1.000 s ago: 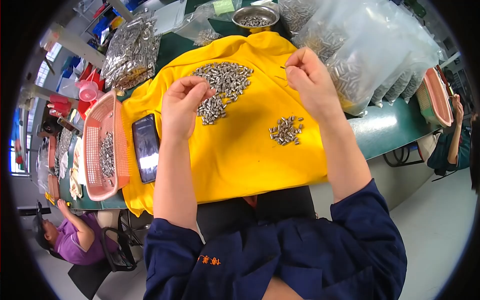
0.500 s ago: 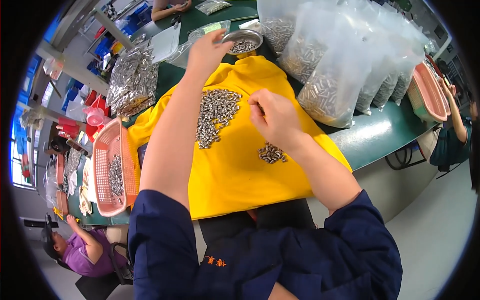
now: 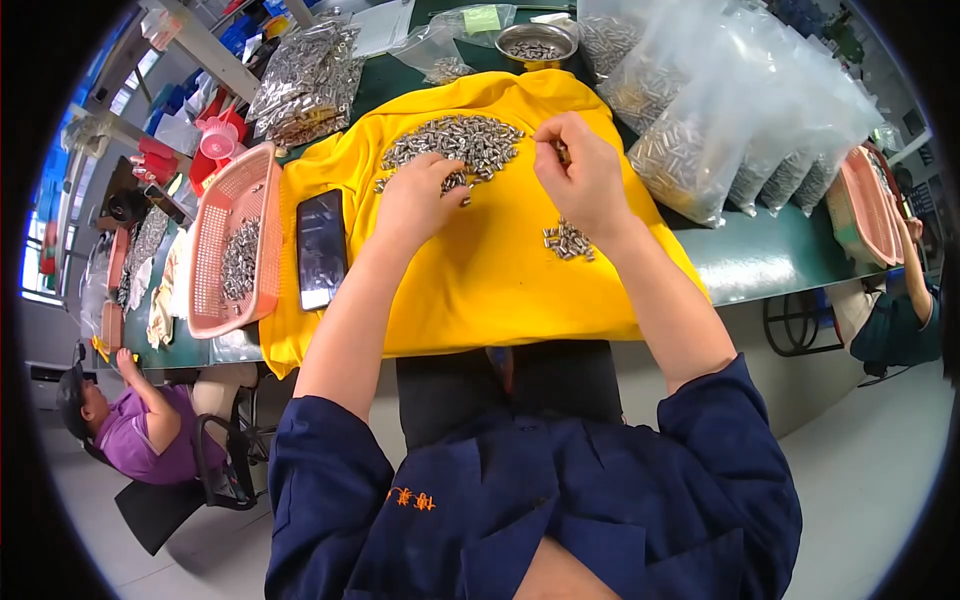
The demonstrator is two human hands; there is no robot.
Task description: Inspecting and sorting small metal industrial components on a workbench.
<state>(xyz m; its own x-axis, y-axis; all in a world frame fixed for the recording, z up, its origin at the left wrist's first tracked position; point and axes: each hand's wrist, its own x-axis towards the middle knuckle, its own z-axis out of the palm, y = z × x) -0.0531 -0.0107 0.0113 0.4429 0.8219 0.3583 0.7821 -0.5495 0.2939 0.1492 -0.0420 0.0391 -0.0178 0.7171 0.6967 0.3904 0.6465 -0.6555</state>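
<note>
A heap of small silvery metal cylinders [image 3: 462, 140] lies on a yellow cloth [image 3: 500, 300]. At the heap's near edge, my left hand [image 3: 415, 203] reaches down over some pieces, its thumb apart from its fingers. To the right of the heap, my right hand [image 3: 585, 175] is raised with its fingers curled in. Metal glints inside that fist, so it holds small metal pieces, largely hidden by the fingers. A smaller pile of the same cylinders [image 3: 568, 241] sits on the cloth just below my right wrist.
A steel bowl [image 3: 537, 45] of metal pieces stands beyond the cloth. Filled clear bags [image 3: 690, 150] crowd the right side. Left are a phone [image 3: 321, 250], a pink basket [image 3: 205, 255] with metal parts and a stack of bagged parts [image 3: 308, 85]. Co-workers sit at both sides.
My left hand has come back from beside the steel bowl to the near edge of the heap. The right hand stays curled near the heap. The view has shifted, and the phone now shows.
</note>
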